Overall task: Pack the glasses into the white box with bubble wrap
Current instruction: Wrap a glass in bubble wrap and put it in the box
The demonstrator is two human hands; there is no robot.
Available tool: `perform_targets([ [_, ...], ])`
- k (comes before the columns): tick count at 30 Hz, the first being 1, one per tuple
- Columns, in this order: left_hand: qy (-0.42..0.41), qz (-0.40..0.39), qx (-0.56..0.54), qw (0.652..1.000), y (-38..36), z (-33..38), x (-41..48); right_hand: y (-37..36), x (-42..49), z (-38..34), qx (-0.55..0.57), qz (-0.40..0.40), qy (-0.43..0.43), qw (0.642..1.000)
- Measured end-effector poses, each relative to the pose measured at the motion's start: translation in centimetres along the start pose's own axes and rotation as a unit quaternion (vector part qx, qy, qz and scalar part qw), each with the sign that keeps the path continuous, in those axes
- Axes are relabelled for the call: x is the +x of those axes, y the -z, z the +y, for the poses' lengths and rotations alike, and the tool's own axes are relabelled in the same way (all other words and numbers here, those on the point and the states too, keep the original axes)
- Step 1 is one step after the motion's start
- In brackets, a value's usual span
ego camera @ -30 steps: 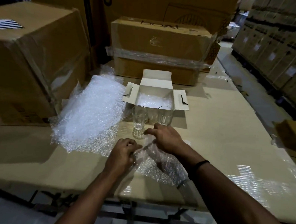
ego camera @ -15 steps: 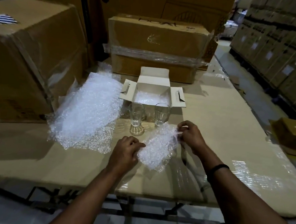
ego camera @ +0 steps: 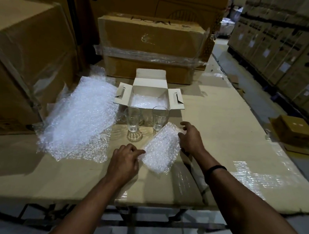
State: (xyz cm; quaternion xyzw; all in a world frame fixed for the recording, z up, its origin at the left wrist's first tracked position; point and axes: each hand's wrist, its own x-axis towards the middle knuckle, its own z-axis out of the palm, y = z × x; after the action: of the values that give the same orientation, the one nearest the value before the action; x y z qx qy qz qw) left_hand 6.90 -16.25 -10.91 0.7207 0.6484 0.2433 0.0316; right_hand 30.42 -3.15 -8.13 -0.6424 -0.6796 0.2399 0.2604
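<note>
Two clear glasses stand upright on the cardboard-covered table, the left glass (ego camera: 134,122) and the right glass (ego camera: 159,119), just in front of the open white box (ego camera: 149,81), which has bubble wrap lining its bottom. A small sheet of bubble wrap (ego camera: 161,148) lies flat in front of the right glass. My left hand (ego camera: 124,161) pinches the sheet's left edge. At the sheet's right edge my right hand (ego camera: 191,138) touches it with loosely spread fingers.
A big stack of bubble wrap sheets (ego camera: 81,117) lies left of the glasses. Large cardboard cartons stand behind the white box (ego camera: 150,46) and on the left (ego camera: 26,63). A small brown box (ego camera: 294,130) sits at the right table edge. Stacked cartons line the aisle on the right.
The small bubble wrap sheet, crumpled between both hands a second ago, is now spread flat. My right hand moved right, from the sheet's middle to its right edge, and its fingers opened.
</note>
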Motion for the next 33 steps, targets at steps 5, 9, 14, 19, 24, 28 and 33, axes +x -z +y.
perform_targets([
  [5, 0.141, -0.038, -0.063, 0.987, 0.8, 0.6, 0.0, -0.3, 0.9, 0.6, -0.183, -0.099, -0.011, 0.978],
  [9, 0.191, -0.113, 0.051, 0.974, 0.8, 1.8, 1.1, -0.2, 0.8, -0.6, -0.137, -0.136, -0.067, 0.979],
  [14, 0.208, -0.038, -0.16, 0.964, 1.6, 1.5, 1.7, 0.4, 0.5, -1.2, 0.028, -0.187, -0.102, 0.977],
  [19, 0.198, 0.012, -0.319, 0.927, 3.1, 0.6, 2.1, 0.5, 0.0, -2.0, 0.171, -0.193, -0.035, 0.966],
  [24, 0.233, 0.018, -0.41, 0.882, 3.1, -1.3, 2.5, -0.3, -0.9, -2.7, 0.175, -0.199, 0.011, 0.964],
  [28, 0.282, 0.003, -0.46, 0.842, 2.8, -1.6, 2.3, -1.0, -1.6, -3.0, 0.197, -0.188, -0.001, 0.962],
  [33, 0.221, 0.071, -0.363, 0.902, 3.4, -3.1, 2.1, -1.1, -1.8, -3.0, 0.139, -0.161, 0.005, 0.977],
])
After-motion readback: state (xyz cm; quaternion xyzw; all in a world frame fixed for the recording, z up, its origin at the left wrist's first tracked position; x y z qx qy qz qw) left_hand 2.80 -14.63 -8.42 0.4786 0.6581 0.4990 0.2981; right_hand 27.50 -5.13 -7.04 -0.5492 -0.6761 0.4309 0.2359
